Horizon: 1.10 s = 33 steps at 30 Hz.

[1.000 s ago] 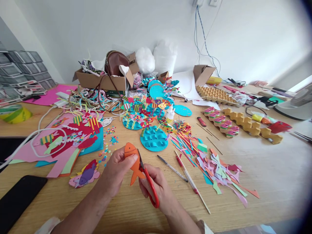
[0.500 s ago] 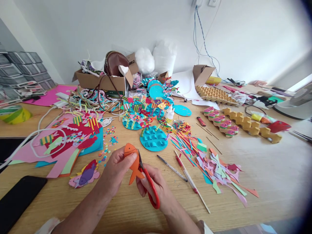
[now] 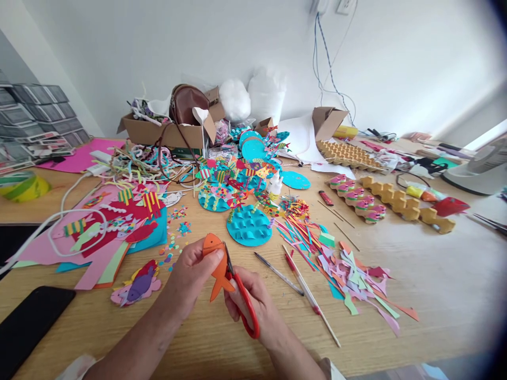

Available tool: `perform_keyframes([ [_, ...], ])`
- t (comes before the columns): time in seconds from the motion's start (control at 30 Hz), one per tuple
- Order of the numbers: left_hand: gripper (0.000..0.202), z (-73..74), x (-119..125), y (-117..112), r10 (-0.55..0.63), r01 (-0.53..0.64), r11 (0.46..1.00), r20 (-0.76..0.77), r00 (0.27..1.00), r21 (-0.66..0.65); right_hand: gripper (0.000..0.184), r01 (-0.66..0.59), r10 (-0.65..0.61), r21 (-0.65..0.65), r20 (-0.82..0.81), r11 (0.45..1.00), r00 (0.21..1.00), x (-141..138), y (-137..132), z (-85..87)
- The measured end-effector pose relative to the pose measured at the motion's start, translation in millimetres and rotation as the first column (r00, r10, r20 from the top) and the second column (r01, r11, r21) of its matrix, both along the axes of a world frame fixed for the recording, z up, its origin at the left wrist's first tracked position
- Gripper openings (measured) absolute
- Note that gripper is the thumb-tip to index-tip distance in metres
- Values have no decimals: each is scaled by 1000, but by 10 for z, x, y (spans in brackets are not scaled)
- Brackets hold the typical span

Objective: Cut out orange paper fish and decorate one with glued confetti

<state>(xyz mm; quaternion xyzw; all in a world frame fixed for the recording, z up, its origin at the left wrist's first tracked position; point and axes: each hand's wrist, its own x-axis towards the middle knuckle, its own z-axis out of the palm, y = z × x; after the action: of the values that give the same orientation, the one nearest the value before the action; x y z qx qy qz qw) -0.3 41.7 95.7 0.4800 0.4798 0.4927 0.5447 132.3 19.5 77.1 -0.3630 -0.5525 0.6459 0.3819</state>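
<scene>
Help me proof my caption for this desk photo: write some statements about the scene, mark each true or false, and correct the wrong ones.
1. The right grip holds red-handled scissors. True.
2. The left grip holds a pen. False: it holds an orange fish cutout.
3. A white bottle stands upright. True.
4. The disc nearest the grips is yellow. False: it is turquoise.
5. A pen lies on the table. True.

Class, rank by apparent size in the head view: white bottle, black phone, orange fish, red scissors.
Black phone, though cropped
Orange fish and red scissors: too close to rank, both partly covered
White bottle
</scene>
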Motion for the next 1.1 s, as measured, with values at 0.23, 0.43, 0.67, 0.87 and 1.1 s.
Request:
perform_keyframes([
  [0.23, 22, -3, -16, -11, -7, 8, 1000, 61, 998, -26, 48, -3, 3, -10, -4, 1000, 1000, -13, 1, -58],
  [0.43, 20, 17, -2, -21, -29, 34, 998, 101, 995, -50, 46, -31, 32, 36, -15, 999, 999, 6, 12, -15],
  [0.67, 20, -9, -19, -13, -51, 55, 997, 71, 996, -53, 49, -18, 19, 18, -7, 1000, 1000, 24, 5, -20],
  [0.87, 20, -30, -28, -12, -29, 30, 999, 64, 998, -27, 46, -11, 11, -1, 19, 1000, 1000, 19, 1, -42],
  [1.1, 21, -27, -48, -11, -29, 33, 998, 64, 998, -50, 46, -4, 4, -33, -11, 999, 1000, 28, 14, -101],
])
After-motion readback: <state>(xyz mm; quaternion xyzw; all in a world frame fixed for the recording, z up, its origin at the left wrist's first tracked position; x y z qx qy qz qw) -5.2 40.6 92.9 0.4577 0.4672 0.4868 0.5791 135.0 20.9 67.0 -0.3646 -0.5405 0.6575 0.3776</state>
